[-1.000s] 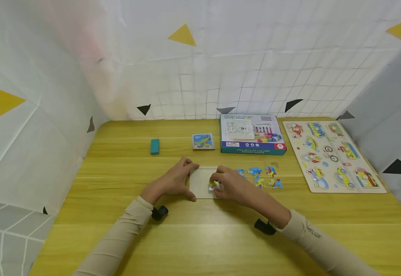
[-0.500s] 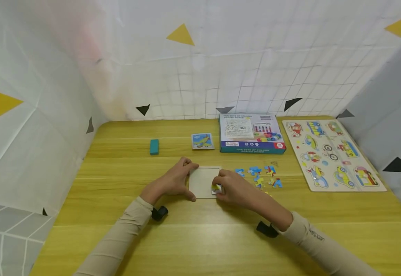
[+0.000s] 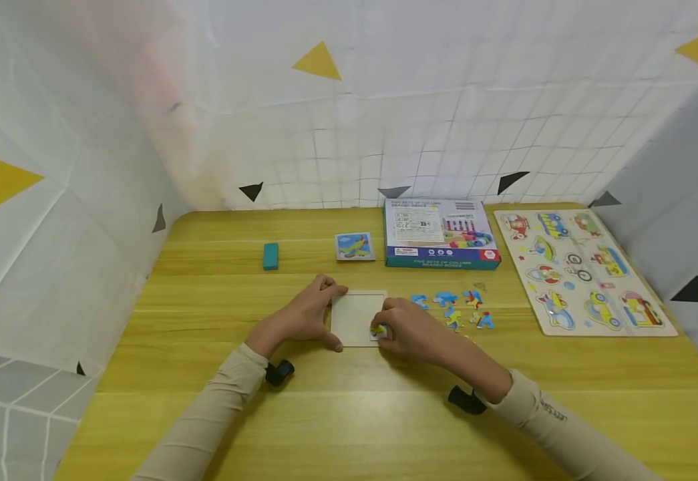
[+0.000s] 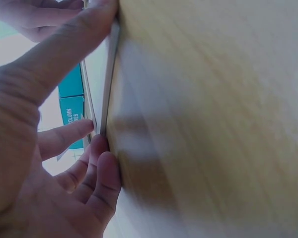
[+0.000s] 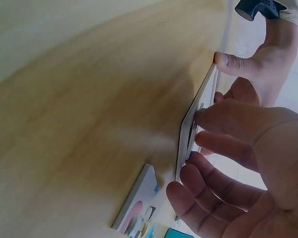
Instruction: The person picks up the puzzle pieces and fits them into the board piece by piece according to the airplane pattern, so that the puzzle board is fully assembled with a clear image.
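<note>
On the wooden table lies a small pale puzzle tray [image 3: 353, 312] with a low rim. My left hand [image 3: 303, 315] grips its left side, thumb at the near corner and fingers at the far one; the left wrist view shows the tray's thin edge [image 4: 109, 79] between them. At the tray's near right corner my right hand [image 3: 411, 327] pinches a jigsaw piece [image 3: 377, 333] with yellow on it, partly hidden by the fingers. In the right wrist view, thumb and index finger hold it low against the tray [image 5: 188, 126]. Several loose jigsaw pieces [image 3: 453, 318] lie to the right.
Behind the tray sit a teal block [image 3: 270, 256], a small airplane picture puzzle [image 3: 355, 246] and a flat beaded-toy box [image 3: 441, 234]. A large vehicle puzzle board [image 3: 571, 287] lies at the far right. White sheeting [image 3: 349, 133] stands beyond the table.
My right hand has moved slightly right and nearer with the jigsaw piece, from inside the tray to its near right corner. My left hand keeps its grip on the tray.
</note>
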A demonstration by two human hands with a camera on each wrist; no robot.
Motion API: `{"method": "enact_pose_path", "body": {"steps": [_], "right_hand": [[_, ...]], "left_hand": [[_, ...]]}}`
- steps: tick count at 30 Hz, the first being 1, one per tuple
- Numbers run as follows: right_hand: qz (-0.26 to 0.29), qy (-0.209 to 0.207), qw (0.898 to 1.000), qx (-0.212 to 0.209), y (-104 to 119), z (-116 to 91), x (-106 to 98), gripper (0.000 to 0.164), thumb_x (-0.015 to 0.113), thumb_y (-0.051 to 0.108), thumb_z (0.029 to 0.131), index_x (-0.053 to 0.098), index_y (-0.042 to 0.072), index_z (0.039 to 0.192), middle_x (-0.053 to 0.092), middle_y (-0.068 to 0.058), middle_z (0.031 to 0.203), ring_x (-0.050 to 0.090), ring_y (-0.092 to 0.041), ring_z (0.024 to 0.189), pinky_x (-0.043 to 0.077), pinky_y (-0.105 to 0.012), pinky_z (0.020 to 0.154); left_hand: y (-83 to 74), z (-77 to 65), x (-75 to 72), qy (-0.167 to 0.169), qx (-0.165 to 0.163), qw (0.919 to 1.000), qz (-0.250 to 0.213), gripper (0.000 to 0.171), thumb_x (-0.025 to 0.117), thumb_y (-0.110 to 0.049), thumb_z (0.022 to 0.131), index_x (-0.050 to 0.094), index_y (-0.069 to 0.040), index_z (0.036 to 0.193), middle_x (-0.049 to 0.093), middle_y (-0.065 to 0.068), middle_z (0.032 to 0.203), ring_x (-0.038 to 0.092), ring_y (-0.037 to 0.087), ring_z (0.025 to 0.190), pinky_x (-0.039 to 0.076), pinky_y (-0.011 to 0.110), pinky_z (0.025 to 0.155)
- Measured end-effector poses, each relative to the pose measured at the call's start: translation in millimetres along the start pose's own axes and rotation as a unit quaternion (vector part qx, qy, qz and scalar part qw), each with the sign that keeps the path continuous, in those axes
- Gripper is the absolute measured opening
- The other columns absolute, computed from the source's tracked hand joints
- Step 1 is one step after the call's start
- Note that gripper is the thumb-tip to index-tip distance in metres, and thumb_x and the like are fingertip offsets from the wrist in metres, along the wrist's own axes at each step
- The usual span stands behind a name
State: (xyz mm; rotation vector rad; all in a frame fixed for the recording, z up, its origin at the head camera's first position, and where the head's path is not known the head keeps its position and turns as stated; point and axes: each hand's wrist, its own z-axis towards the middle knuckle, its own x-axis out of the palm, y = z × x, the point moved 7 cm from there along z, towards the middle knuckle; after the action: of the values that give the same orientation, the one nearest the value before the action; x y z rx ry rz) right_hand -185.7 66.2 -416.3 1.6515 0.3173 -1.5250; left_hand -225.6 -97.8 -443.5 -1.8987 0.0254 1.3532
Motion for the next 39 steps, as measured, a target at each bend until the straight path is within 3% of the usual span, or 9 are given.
{"method": "enact_pose_path", "body": {"steps": [26,32,39], "right_hand": [[-0.03,-0.006,0.999,-0.017,-1.8,-6.2,-2.5,0.013,0.082,0.01,0.081,0.079,0.011,0.094,0.059,0.0,0.081,0.05,-0.011,0.071,0.045,-0.027,0.064],[-0.052,-0.032,0.998,-0.005,-7.9,-13.0,-14.8,0.019,0.08,0.007,0.078,0.08,0.009,0.097,0.062,0.0,0.086,0.055,-0.013,0.075,0.049,-0.026,0.063],[-0.038,-0.034,0.999,-0.001,-14.0,-24.9,-26.9,0.021,0.08,0.005,0.078,0.078,0.006,0.099,0.061,-0.003,0.085,0.053,-0.011,0.073,0.046,-0.026,0.062]], "left_hand": [[-3.5,2.9,4.7,0.003,0.002,1.0,-0.004,0.107,0.096,-0.042,0.061,0.044,-0.009,0.149,0.036,0.007,0.134,0.047,0.018,0.104,0.044,0.034,0.09],[-0.2,1.8,3.6,0.001,-0.005,1.0,0.0,0.108,0.096,-0.042,0.062,0.043,-0.01,0.15,0.035,0.007,0.135,0.046,0.018,0.105,0.044,0.033,0.091],[1.6,0.0,-0.6,-0.002,-0.012,0.9999,-0.002,0.109,0.097,-0.042,0.061,0.043,-0.011,0.15,0.035,0.006,0.135,0.046,0.018,0.106,0.044,0.034,0.092]]}}
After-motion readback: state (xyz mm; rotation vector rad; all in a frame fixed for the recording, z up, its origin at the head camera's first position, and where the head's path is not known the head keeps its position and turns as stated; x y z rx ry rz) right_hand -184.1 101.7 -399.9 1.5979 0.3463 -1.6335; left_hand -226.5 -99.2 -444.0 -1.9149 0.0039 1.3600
